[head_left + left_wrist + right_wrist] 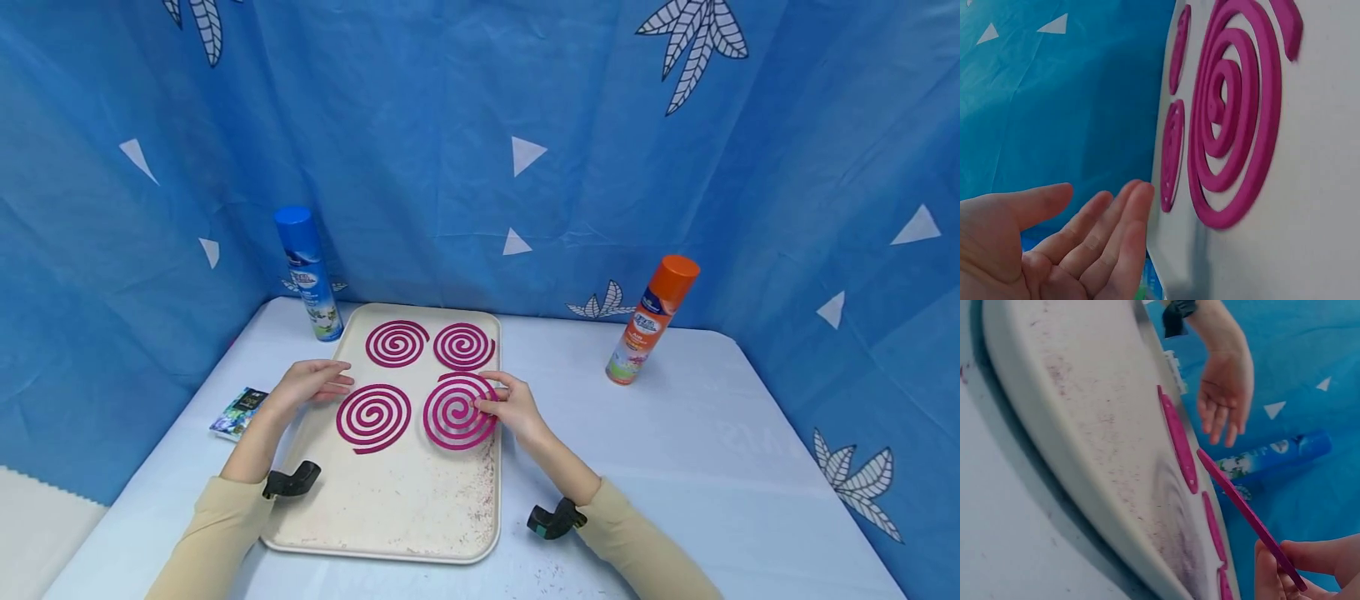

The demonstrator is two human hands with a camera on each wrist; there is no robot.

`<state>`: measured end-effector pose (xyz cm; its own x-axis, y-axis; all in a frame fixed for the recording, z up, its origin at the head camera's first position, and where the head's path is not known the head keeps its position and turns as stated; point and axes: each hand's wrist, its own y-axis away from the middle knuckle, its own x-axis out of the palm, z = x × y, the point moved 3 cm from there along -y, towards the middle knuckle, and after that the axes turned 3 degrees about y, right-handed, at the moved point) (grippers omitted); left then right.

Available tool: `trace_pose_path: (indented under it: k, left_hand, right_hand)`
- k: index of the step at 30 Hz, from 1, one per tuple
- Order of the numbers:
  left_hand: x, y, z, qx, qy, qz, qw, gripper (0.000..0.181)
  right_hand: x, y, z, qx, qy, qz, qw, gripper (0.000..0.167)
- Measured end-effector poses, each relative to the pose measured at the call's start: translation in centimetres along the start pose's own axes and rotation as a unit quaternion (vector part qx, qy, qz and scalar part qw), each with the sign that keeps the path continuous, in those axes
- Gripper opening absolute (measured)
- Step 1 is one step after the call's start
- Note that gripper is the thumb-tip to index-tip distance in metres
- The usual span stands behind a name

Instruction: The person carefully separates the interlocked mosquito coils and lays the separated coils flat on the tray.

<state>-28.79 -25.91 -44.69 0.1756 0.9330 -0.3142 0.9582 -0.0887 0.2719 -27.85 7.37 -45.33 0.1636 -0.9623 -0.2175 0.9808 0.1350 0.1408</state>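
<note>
My right hand (517, 408) pinches a magenta mosquito coil (457, 414) by its right side. In the right wrist view this coil (1250, 515) is seen edge-on, lifted off the cream tray (405, 508), with thumb and fingers on either face. Three more coils lie on the tray: a front left coil (372, 415), a back left coil (396, 343) and a back right coil (462, 347). Over the tray's left edge hovers my left hand (315, 383), holding nothing; its fingers are loosely extended in the left wrist view, beside the coils.
A blue spray can (311, 279) stands behind the tray's left corner. To the right stands an orange-capped spray can (648, 321). A small printed packet (240, 412) lies left of the tray, by the left forearm. Blue curtain (450, 150) surrounds the white-covered table (637, 442).
</note>
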Motion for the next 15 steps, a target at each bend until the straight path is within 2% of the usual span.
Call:
trace_pose_path:
  k: [3,9,15]
  left_hand:
    - [0.4,-0.1,-0.4,0.003,0.004,0.012,0.9999,0.053]
    - [1.6,-0.4,-1.1,0.007,0.0,0.007,0.9999,0.053]
    - [2.6,-0.9,-1.8,0.016,-0.009,-0.005,0.9998,0.052]
  right_hand:
    - [0.6,-0.3,-0.6,0.004,0.008,0.011,0.9999,0.043]
    - [0.8,-0.7,-1.4,0.018,0.032,0.027,0.999,0.045]
    - [0.3,-0.4,-1.3,0.003,0.062,0.015,0.998,0.047]
